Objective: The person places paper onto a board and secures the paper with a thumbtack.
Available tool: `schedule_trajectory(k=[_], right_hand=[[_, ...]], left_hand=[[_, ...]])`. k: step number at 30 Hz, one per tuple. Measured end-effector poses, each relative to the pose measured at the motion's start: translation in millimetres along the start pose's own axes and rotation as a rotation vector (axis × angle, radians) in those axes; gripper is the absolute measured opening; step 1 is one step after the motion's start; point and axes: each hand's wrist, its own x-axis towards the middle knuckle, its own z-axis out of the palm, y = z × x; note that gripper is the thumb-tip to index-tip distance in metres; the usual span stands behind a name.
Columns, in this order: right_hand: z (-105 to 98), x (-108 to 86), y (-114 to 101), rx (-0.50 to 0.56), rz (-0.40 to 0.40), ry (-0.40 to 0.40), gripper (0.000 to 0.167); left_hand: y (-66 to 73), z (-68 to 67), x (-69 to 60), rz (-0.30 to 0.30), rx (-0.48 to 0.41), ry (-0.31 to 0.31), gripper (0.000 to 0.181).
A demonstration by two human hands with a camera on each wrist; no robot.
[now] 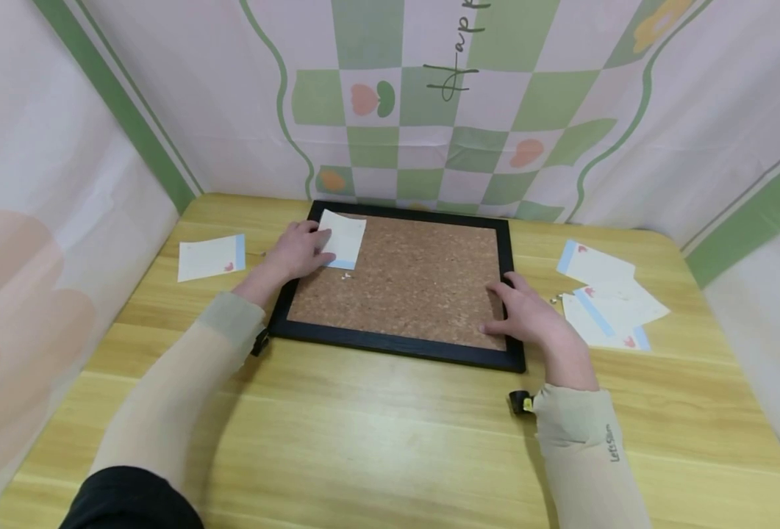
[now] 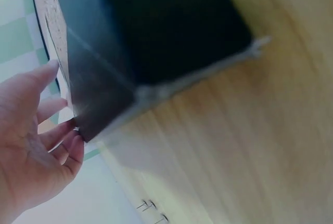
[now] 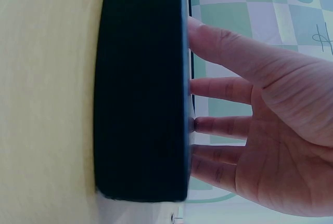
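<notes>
A cork board in a black frame lies on the wooden table. On its upper left part rests a white card with a blue strip along its lower edge. My left hand reaches over the left side of the frame, its fingers at the card. In the left wrist view, fingers touch the frame's edge. Over the right side lies my right hand, thumb on the cork, fingers spread along the frame. The right wrist view shows those fingers fairly straight against the frame.
Several similar cards overlap at the right, with small push pins beside them. A single card lies at the left. More pins sit on the cork below the held-down card. A patterned curtain stands behind the table.
</notes>
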Motion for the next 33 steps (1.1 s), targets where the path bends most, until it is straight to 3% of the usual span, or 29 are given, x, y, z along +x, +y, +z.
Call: schedule_trajectory(k=[14, 33], right_hand=[[0.9, 0.5, -1.3, -0.001, 0.001, 0.004, 0.078], [1.2, -0.3, 0.1, -0.002, -0.004, -0.004, 0.081]], left_hand=[[3.1, 0.3, -1.6, 0.009, 0.078, -0.051, 0.061], [6.5, -1.8, 2.7, -0.032, 0.119, -0.115, 0.063]])
